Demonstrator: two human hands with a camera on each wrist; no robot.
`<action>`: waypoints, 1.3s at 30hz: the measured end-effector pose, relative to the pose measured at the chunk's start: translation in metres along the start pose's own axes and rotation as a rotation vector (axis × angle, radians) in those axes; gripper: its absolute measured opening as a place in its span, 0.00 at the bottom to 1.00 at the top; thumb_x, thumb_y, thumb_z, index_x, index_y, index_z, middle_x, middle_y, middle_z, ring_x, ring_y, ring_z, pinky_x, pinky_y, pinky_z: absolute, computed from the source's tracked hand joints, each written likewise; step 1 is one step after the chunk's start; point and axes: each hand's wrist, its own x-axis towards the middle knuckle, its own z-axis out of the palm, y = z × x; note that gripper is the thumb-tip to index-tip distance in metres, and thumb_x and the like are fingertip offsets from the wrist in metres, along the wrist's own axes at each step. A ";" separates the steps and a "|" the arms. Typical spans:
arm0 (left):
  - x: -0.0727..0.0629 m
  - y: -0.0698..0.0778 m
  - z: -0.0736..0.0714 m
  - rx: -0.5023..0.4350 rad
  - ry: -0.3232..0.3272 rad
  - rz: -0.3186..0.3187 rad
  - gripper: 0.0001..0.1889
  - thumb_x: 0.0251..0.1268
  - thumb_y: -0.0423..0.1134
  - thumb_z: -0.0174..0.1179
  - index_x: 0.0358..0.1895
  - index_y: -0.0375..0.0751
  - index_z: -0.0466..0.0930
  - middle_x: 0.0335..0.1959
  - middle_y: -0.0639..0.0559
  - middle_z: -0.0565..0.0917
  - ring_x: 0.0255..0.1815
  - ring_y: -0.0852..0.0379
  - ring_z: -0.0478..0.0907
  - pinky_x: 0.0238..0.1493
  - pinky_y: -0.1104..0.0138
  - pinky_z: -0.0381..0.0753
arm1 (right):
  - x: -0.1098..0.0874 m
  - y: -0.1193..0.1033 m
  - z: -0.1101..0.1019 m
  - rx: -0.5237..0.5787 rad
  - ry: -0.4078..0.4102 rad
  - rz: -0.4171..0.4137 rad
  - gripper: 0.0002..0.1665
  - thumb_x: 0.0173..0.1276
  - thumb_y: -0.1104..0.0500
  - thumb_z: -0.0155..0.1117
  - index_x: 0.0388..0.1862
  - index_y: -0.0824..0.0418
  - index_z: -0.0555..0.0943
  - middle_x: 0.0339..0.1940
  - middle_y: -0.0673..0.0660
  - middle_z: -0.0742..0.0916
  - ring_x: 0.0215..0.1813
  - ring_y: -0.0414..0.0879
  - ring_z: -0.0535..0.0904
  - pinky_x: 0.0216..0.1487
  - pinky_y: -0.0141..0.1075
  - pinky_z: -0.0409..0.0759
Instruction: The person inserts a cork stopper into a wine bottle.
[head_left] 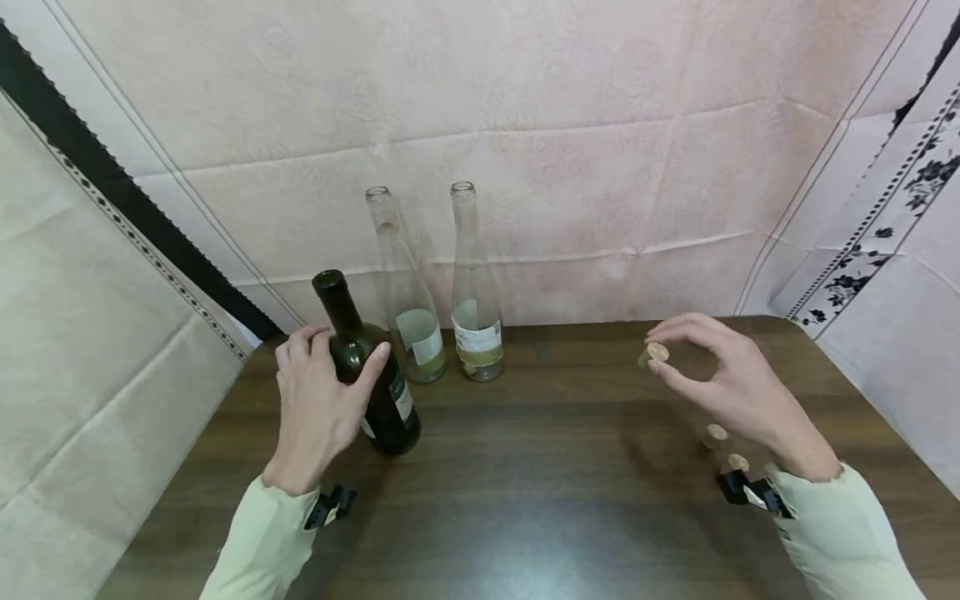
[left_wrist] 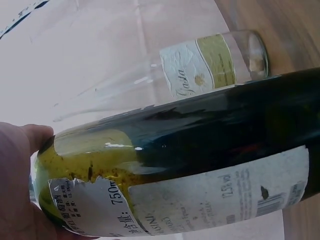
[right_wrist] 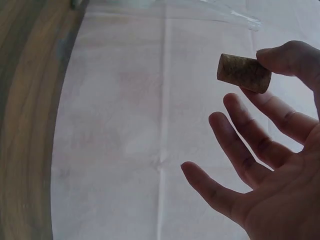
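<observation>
My left hand (head_left: 318,408) grips a dark green wine bottle (head_left: 392,404) round its shoulder, thumb on one side and fingers on the other. The bottle stands on the table with its mouth uncovered. In the left wrist view, white labels on the wine bottle (left_wrist: 215,195) are partly torn. Over the table's right side, my right hand (head_left: 731,379) pinches a cork (head_left: 657,352) between thumb and index finger. The right wrist view shows this cork (right_wrist: 244,73) held near one end, the other fingers spread apart from it.
Two clear glass bottles, one on the left (head_left: 408,292) and one on the right (head_left: 477,308), stand uncorked behind the wine bottle. Two more corks stand near my right wrist, a farther cork (head_left: 717,432) and a nearer cork (head_left: 738,462). Pale cloth (head_left: 555,167) hangs behind the wooden table (head_left: 517,467).
</observation>
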 end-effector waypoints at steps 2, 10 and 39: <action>-0.002 0.002 0.000 -0.003 -0.002 0.005 0.41 0.68 0.68 0.57 0.56 0.26 0.76 0.68 0.35 0.68 0.69 0.36 0.58 0.69 0.40 0.56 | 0.003 -0.004 0.001 0.024 0.003 -0.007 0.18 0.62 0.63 0.77 0.43 0.40 0.86 0.51 0.41 0.85 0.58 0.27 0.76 0.63 0.15 0.62; -0.009 0.008 -0.001 -0.008 -0.031 0.011 0.40 0.68 0.68 0.57 0.57 0.28 0.76 0.68 0.37 0.68 0.69 0.38 0.59 0.68 0.41 0.59 | 0.009 -0.019 0.004 0.079 0.026 0.010 0.15 0.61 0.61 0.78 0.38 0.40 0.86 0.51 0.39 0.84 0.57 0.31 0.77 0.63 0.17 0.63; -0.036 0.058 0.024 -0.087 -0.102 0.141 0.38 0.65 0.69 0.59 0.61 0.38 0.77 0.67 0.45 0.70 0.70 0.46 0.61 0.68 0.48 0.65 | 0.029 -0.065 0.011 0.226 0.142 -0.148 0.18 0.55 0.71 0.78 0.36 0.50 0.87 0.47 0.48 0.85 0.56 0.39 0.79 0.66 0.27 0.68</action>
